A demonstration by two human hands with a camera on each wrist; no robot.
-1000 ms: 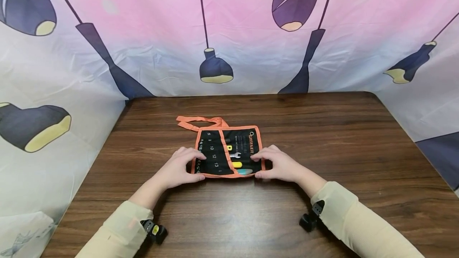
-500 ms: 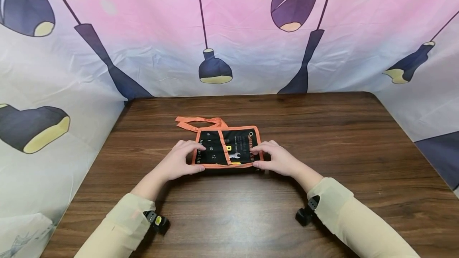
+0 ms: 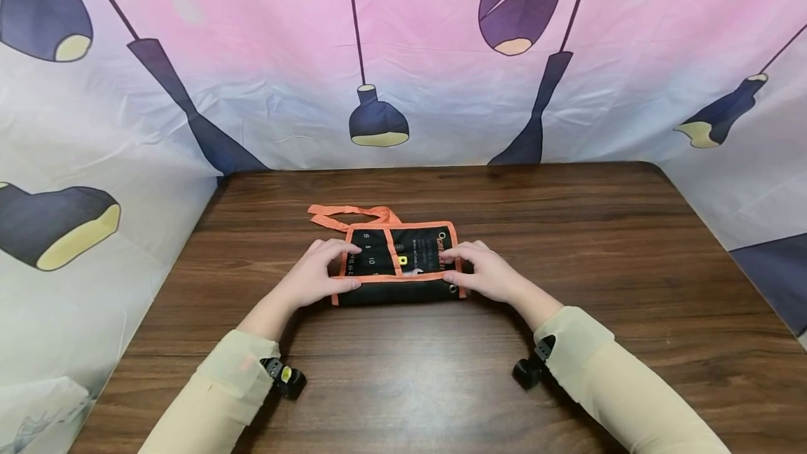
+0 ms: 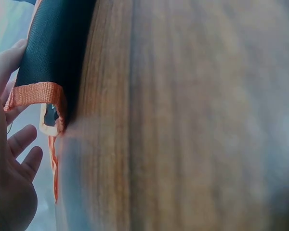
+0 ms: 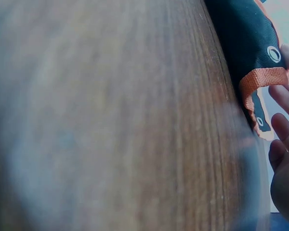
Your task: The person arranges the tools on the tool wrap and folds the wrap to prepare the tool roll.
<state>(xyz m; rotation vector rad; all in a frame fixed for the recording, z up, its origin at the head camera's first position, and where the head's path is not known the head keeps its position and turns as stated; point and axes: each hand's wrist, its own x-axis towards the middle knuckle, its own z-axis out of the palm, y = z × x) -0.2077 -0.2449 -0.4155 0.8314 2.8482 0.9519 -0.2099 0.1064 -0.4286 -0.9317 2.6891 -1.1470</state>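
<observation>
A black tool roll [image 3: 403, 291] with orange trim lies on the table, its near part folded over toward the back. A yellow piece [image 3: 403, 260] and a wrench end [image 3: 412, 272] show in its pockets, and printed numbers run along the left. My left hand [image 3: 315, 274] grips the fold's left end, thumb on the near side and fingers over the top. At the other end my right hand [image 3: 487, 270] holds the fold in the same way. The wrist views show the rounded fold [image 4: 58, 43] and a metal eyelet [image 5: 274, 54] close to the thumbs.
An orange tie strap [image 3: 353, 216] trails from the roll's far left corner. The brown wood-grain table [image 3: 403, 370] ends at a cloth backdrop [image 3: 284, 111] printed with lamps. Small black wrist cameras [image 3: 291, 381] hang from both sleeves.
Both hands have moved away from me, carrying the roll's near edge up and over. The fold now covers the teal and lower yellow tools and the lower numbers.
</observation>
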